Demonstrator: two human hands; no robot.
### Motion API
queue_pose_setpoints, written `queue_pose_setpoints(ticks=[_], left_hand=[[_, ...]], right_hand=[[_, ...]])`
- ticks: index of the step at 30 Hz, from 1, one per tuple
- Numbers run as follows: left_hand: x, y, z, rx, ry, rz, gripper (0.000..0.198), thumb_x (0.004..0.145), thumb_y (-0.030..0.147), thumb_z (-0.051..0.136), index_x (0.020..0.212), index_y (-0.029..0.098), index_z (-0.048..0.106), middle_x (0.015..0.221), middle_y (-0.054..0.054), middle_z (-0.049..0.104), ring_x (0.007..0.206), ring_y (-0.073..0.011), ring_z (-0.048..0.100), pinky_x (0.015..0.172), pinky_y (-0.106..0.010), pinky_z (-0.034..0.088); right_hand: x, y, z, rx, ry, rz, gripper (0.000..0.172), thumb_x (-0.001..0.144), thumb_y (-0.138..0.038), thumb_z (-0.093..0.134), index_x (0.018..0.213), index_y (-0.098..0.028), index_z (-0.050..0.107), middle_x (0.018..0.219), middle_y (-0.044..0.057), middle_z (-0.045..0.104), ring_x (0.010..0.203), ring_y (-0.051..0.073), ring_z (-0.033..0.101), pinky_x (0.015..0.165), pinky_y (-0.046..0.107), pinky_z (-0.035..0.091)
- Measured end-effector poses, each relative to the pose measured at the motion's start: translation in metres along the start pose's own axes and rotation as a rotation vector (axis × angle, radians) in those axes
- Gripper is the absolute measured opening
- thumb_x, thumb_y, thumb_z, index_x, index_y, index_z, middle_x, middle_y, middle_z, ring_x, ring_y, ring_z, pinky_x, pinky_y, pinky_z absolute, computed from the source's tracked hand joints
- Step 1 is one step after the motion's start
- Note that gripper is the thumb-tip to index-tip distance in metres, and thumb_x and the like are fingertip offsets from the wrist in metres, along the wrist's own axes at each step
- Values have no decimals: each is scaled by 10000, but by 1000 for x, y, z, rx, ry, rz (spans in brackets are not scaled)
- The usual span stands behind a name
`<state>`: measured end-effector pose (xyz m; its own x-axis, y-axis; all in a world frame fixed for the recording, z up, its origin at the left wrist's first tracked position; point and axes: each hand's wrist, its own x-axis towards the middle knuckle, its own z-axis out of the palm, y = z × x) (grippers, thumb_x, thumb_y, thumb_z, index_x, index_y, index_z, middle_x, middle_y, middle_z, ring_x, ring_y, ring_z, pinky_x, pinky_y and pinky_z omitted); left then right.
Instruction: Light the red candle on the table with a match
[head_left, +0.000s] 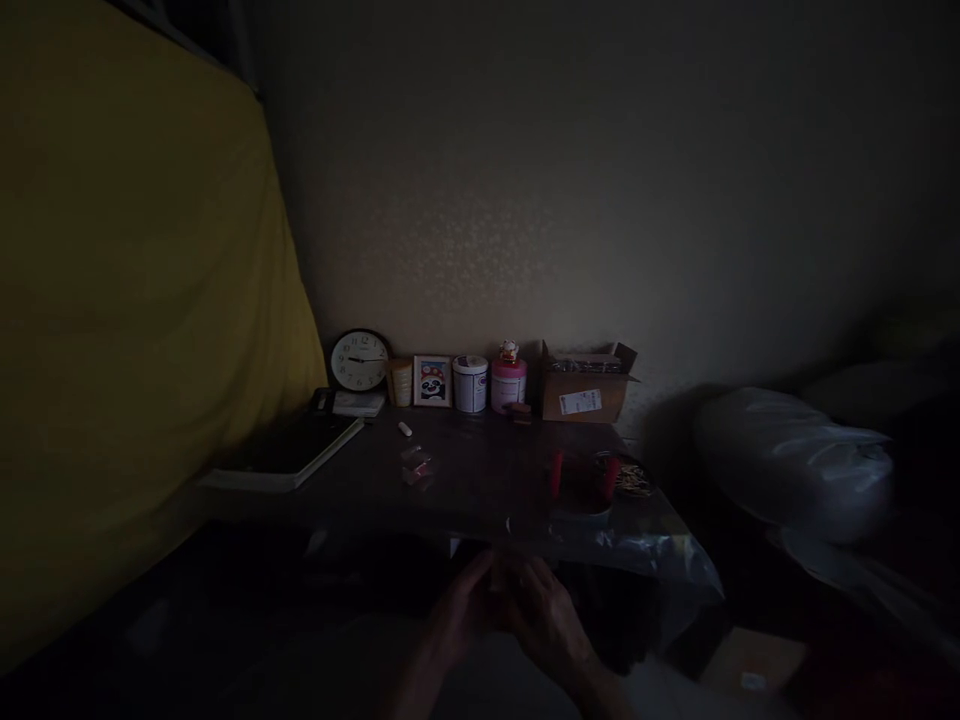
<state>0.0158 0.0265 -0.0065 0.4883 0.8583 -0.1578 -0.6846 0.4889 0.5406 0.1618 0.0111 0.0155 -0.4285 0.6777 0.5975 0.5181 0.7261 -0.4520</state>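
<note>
The dim table [487, 460] lies just beyond my adjacent left hand [466, 598] and right hand [546, 608]; finger grip I can't tell.

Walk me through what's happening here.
A person's left grip and right grip are close together by the near edge of a dark table. A small pale thing shows between them, too dim to identify. At the table's back stand a clock, a framed panda picture and an open cardboard box.

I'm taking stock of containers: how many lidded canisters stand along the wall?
2: a white canister right of the framed panda picture, and a pink canister beside it, under a small figurine. Others may be hidden.
</note>
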Motion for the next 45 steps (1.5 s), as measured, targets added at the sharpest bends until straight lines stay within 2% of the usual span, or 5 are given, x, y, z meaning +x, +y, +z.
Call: queue_pose_setpoints(ticks=[10, 22, 30, 40, 45], left_hand=[[-4, 2, 5, 50, -18, 21, 338, 833, 366, 513, 1015, 115, 646, 827, -95, 696, 757, -197, 624, 687, -289, 431], [-1, -2, 1, 102, 12, 51, 390, 797, 420, 554, 1064, 145, 622, 935, -117, 685, 825, -227, 625, 691, -310, 432], [2, -4, -2, 62, -21, 45, 336, 824, 383, 534, 1030, 140, 637, 940, -103, 682, 921, -216, 603, 749, -285, 428], [0, -6, 4, 91, -49, 43, 306, 794, 390, 579, 985, 161, 647, 886, -75, 677, 828, -191, 610, 698, -271, 415], [-3, -2, 7, 72, -62, 58, 290, 829, 336, 542, 1038, 152, 625, 914, -75, 680, 861, -186, 611, 718, -265, 427]], right_hand=[[3, -5, -4, 45, -1, 26, 397, 812, -115, 489, 1188, -240, 487, 1189, 82, 541, 1098, 204, 535, 900, 334, 488], [0, -1, -1, 37, -26, 55, 464, 804, -93, 493, 1241, -245, 461, 1232, 74, 525, 1125, 193, 524, 912, 321, 485], [1, -1, 2, -46, 37, 12, 405, 821, -116, 476, 1212, -223, 479, 1221, 92, 540, 1129, 205, 524, 927, 348, 485], [3, -7, 7, -107, 133, 84, 398, 778, -71, 456, 1138, -235, 507, 1092, 72, 587, 1020, 201, 565, 852, 333, 510], [3, -7, 1, -85, 51, 93, 360, 803, -136, 512, 1150, -232, 508, 1137, 74, 574, 1059, 213, 538, 895, 360, 476]])
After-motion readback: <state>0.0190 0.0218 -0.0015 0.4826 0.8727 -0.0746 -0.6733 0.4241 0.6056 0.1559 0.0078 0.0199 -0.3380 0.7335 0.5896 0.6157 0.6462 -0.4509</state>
